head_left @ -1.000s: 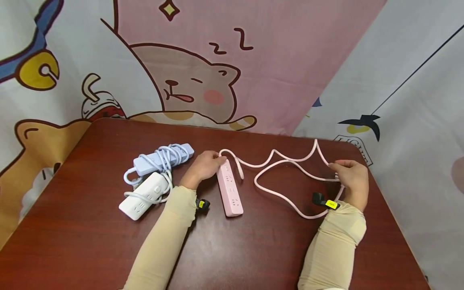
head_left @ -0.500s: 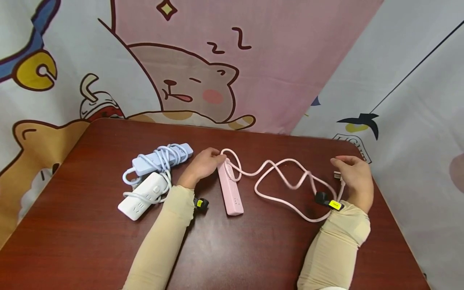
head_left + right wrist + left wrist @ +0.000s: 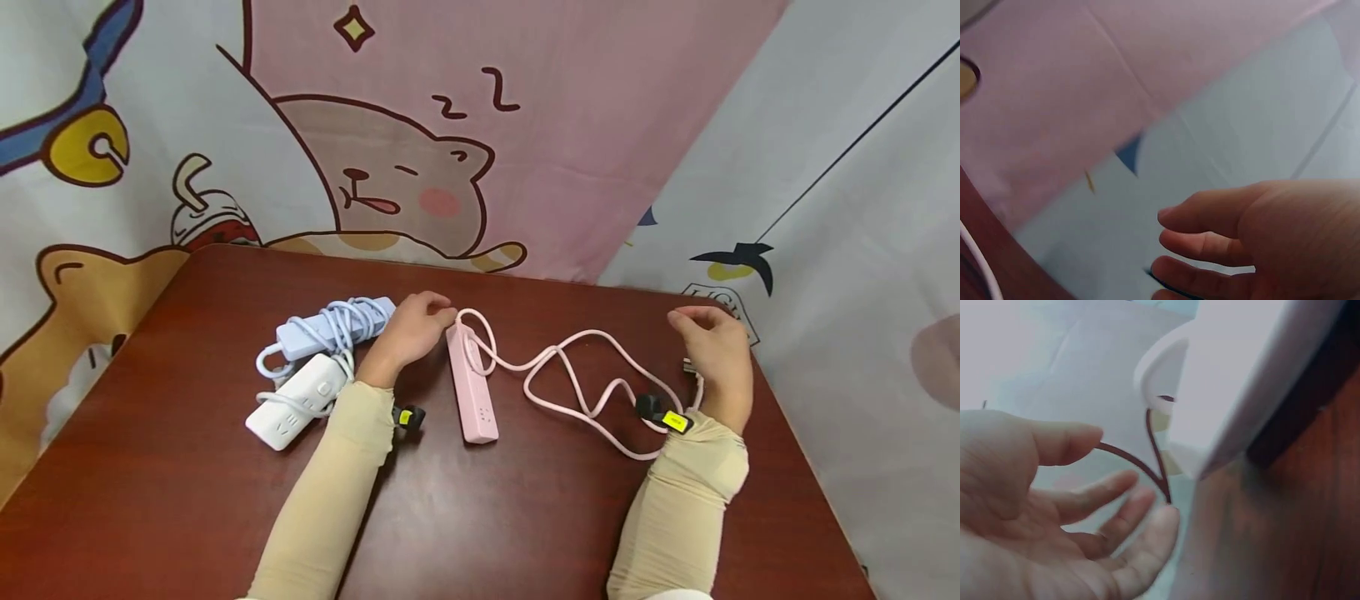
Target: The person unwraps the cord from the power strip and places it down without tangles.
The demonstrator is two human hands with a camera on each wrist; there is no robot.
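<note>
While the pink power strip (image 3: 472, 387) is lying with its cord (image 3: 592, 332) looping to its right, the person seems to be arranging that cord; continuing would probably be calling for a fresh pinch. The left hand (image 3: 412, 331) is hovering just beside the strip's far end, the right hand (image 3: 717, 354) well to its right, both loosely curved, holding nothing.

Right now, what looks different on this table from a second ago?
The right hand has let go of the pink cord, which has dropped into loose bends to that hand's left. The left hand has drawn off leftward from the far end of the pink power strip, and a cord loop now lies over that strip. The blue power strip and white power strip stayed put.
</note>
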